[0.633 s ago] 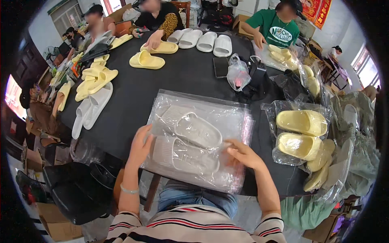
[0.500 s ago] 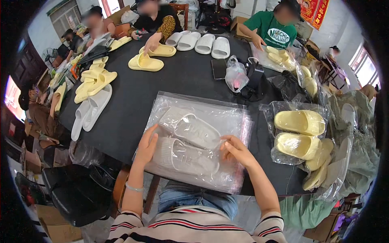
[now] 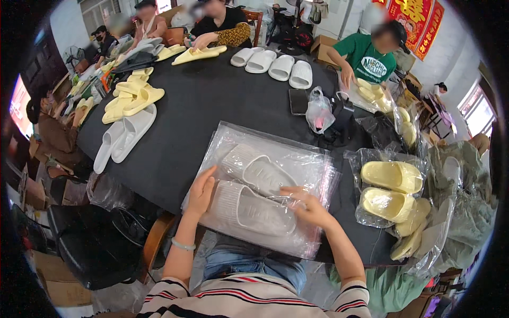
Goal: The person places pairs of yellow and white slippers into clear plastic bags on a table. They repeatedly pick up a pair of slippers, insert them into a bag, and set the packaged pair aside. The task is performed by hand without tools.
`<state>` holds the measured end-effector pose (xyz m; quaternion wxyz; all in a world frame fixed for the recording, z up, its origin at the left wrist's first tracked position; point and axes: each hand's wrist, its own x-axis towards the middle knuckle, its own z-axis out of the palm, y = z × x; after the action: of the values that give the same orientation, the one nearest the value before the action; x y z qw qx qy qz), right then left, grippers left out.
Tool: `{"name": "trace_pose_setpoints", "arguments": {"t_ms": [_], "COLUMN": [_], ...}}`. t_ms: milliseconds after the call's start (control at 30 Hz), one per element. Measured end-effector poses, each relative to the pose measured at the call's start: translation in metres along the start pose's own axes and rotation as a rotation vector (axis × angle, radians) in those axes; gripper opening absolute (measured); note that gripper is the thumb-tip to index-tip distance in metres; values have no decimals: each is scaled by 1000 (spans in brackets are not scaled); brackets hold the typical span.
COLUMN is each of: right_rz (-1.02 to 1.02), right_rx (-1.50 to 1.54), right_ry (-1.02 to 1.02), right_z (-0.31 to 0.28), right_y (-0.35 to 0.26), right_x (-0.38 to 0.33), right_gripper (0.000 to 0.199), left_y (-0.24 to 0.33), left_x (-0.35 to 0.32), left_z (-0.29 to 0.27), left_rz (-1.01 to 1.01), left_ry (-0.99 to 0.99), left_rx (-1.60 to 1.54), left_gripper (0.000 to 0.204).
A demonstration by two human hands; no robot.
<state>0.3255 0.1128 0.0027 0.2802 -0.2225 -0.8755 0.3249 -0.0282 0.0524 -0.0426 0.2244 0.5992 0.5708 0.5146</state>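
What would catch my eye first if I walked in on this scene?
Probably the two hands pressing on a clear bag holding a pair of white slides at the near edge of the black table: the left hand lies flat on the bag's left side, the right hand on its right. Next, the yellow slides already bagged, further right.

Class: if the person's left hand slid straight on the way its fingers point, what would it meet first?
Probably the farther white slipper inside the clear plastic bag; the left hand already rests on the bag, beside the nearer slipper.
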Motion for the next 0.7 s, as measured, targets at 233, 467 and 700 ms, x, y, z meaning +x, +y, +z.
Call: {"name": "trace_pose_setpoints", "arguments": {"t_ms": [233,467,700], "right_rz": [-39,-129,236], "right_rx": [-484,-614,-293], "right_ry": [-188,-300,-373], "right_z": [17,-1,-85], "right_y": [-28,-31,-61], "right_x": [72,77,15], "right_gripper": [37,23,18], "left_y": [4,0,-5], "left_x": [0,3,0], "left_z": [0,2,3], "left_rz": [29,16,-10], "left_ry": [16,8,47], "left_rx": [71,-6,11], "left_gripper": [35,37,40]}}
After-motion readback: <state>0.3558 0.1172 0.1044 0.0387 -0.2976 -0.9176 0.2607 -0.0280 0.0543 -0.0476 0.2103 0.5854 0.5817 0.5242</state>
